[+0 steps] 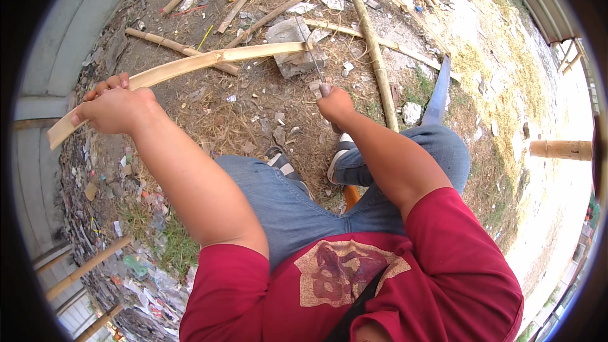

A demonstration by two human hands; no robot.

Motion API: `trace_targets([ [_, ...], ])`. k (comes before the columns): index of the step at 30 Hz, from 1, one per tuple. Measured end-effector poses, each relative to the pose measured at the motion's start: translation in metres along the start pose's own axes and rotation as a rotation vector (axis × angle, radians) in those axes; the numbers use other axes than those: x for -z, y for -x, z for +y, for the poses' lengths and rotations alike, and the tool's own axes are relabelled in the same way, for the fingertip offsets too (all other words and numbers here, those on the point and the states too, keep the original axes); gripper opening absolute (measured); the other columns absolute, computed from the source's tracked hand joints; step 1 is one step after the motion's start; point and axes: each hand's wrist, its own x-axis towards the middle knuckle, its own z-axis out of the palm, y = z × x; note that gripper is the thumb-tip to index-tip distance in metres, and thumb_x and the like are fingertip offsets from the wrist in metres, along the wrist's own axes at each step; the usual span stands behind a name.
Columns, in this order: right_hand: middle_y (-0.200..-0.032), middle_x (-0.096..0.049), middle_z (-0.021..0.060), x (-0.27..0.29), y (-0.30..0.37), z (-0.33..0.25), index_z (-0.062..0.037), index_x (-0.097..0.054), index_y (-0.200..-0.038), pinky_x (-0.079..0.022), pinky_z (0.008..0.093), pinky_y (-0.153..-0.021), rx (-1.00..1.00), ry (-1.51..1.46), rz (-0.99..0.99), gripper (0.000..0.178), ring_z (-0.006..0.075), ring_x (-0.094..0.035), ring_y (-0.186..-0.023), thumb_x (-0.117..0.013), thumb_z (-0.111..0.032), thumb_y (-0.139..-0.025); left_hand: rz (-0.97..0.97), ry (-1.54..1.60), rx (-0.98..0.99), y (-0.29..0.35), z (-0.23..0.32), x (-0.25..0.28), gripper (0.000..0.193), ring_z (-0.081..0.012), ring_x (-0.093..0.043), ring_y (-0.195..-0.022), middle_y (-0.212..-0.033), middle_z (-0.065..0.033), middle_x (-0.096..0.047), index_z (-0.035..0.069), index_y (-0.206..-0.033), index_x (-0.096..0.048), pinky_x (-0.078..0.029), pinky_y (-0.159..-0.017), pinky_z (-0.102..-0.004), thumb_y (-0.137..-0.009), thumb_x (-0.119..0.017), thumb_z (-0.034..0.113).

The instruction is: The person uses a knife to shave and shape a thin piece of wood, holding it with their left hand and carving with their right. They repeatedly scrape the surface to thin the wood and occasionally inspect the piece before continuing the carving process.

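From where I stand, the person sits with knees apart, in a red shirt point(437, 253) and jeans point(278, 206), both arms stretched forward. The left hand point(114, 106) has its grip closed around the near end of a bamboo strip point(171, 75), its fingers curled over the edge. The strip runs away to the right, bowing slightly, and its far end lies over a rough grey block point(297, 67) on the ground point(234, 114).

The right hand point(335, 106) has its grip clamped on the handle of a thin knife point(316, 62), whose blade points forward and crosses the strip at its far end, above the block. Seen edge-on like this, I cannot tell whether it has bitten in.

A short pole point(164, 42) lies behind the strip, and a thicker pole point(373, 57) stretches to the right of the block. Beside the right knee, a flat bluish blade point(437, 98) points forward. Litter and dry grass cover the ground around.
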Motion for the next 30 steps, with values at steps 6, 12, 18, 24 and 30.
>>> trace_targets([
  [6, -0.1, -0.068, 0.0283, 0.001, 0.032, -0.05, -0.0005, -0.06, -0.108, -0.051, 0.0512, -0.087, 0.431, -0.018, -0.078, 0.032, 0.0456, -0.065, -0.097, -0.064, -0.019, -0.082, -0.021, -0.014, -0.024, 0.002, 0.0, 0.0, 0.054, -0.0151, -0.027, -0.05, -0.063, -0.0027, -0.034, 0.01, -0.085, -0.034, -0.028, -0.046, -0.0309, -0.106, -0.016, 0.056],
  [12, -0.102, -0.068, 0.0291, -0.006, 0.002, -0.006, 0.0008, -0.059, -0.109, -0.051, 0.0525, -0.087, 0.246, 0.053, 0.004, 0.031, 0.0457, -0.065, -0.099, -0.061, -0.019, -0.085, 0.02, -0.024, -0.008, -0.004, -0.001, 0.005, 0.053, -0.0159, -0.027, -0.052, -0.066, -0.0034, -0.035, 0.01, -0.086, -0.035, -0.028, -0.045, -0.0308, -0.107, -0.015, 0.054],
  [18, -0.104, -0.068, 0.03, -0.009, -0.004, 0.001, 0.0031, -0.06, -0.108, -0.051, 0.0521, -0.089, 0.135, 0.022, 0.06, 0.032, 0.0462, -0.065, -0.1, -0.059, -0.02, -0.085, 0.011, 0.003, 0.012, 0.003, 0.005, 0.003, 0.054, -0.0162, -0.027, -0.052, -0.066, -0.0032, -0.036, 0.01, -0.086, -0.036, -0.028, -0.046, -0.0309, -0.106, -0.015, 0.055],
  [24, -0.102, -0.068, 0.0281, -0.001, 0.014, -0.028, -0.0017, -0.06, -0.111, -0.051, 0.0531, -0.086, 0.408, 0.05, -0.03, 0.032, 0.0455, -0.065, -0.098, -0.06, -0.02, -0.085, 0.004, -0.026, 0.014, 0.004, -0.007, 0.0, 0.054, -0.0156, -0.029, -0.051, -0.066, -0.003, -0.036, 0.01, -0.086, -0.036, -0.028, -0.045, -0.0304, -0.106, -0.015, 0.056],
  [30, -0.107, -0.068, 0.0285, 0.0, -0.008, 0.021, 0.002, -0.063, -0.11, -0.051, 0.0492, -0.09, -0.013, 0.093, 0.036, 0.033, 0.043, -0.065, -0.104, -0.058, -0.022, -0.089, 0.077, -0.023, 0.027, -0.007, -0.014, 0.005, 0.056, -0.0159, -0.03, -0.05, -0.064, -0.003, -0.036, 0.009, -0.086, -0.036, -0.029, -0.044, -0.0305, -0.106, -0.015, 0.057],
])
